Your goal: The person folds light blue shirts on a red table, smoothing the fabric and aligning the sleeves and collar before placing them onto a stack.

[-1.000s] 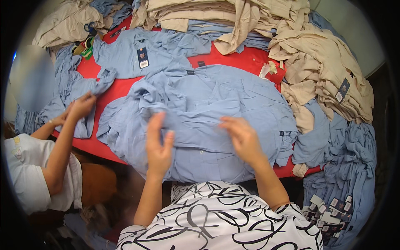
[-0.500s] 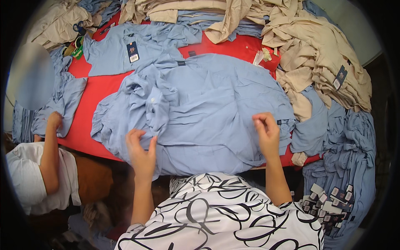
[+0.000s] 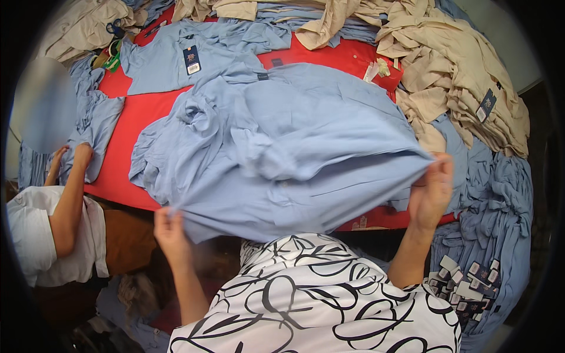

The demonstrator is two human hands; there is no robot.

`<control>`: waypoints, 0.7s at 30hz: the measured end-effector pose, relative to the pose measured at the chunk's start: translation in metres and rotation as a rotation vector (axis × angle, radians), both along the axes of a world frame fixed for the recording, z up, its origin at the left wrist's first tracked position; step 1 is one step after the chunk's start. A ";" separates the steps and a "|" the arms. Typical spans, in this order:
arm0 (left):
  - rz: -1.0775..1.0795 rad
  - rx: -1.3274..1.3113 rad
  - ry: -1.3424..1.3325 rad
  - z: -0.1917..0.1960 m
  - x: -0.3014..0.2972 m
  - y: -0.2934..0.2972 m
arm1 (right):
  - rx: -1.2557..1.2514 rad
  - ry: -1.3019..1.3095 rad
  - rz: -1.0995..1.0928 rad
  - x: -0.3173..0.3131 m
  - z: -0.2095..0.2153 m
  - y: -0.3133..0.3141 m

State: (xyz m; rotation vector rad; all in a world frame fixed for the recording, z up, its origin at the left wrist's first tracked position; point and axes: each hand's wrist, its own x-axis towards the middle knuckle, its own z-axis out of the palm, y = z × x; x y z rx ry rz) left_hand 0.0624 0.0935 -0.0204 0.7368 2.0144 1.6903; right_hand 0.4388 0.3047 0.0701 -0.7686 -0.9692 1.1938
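Note:
A light blue shirt (image 3: 329, 112) lies spread in front of me, partly lifted and stretched between my hands. My left hand (image 3: 172, 229) pinches its near left edge, just off the front of the table. At the right, my right hand (image 3: 434, 185) grips the shirt's other side and pulls it taut, with a fold opening along the cloth. Bunched fabric shows at the shirt's left part, and its middle is blurred by motion. Dark labels sit near its far edge; whether more than one shirt lies there I cannot tell.
Red cloth (image 3: 126, 156) covers the table. Another blue shirt with a dark hang tag (image 3: 192, 60) lies beyond. Beige garments (image 3: 459, 76) are heaped at the far right, and blue garments with several tags (image 3: 468, 288) hang at the near right. A co-worker (image 3: 65, 229) handles blue cloth at the left.
My hands have moved apart, the left one outward and nearer me, the right one further right. Both have taken hold of the shirt and drawn its near part taut.

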 end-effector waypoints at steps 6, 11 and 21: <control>-0.377 0.475 -0.360 0.064 -0.026 -0.046 | -0.389 -0.541 0.599 0.068 0.008 -0.025; -0.975 1.012 -0.203 0.131 -0.058 -0.080 | 0.365 -0.001 0.141 0.118 0.059 -0.023; -1.802 0.823 -0.009 0.209 0.000 0.040 | 0.194 -0.289 0.152 0.146 0.052 -0.013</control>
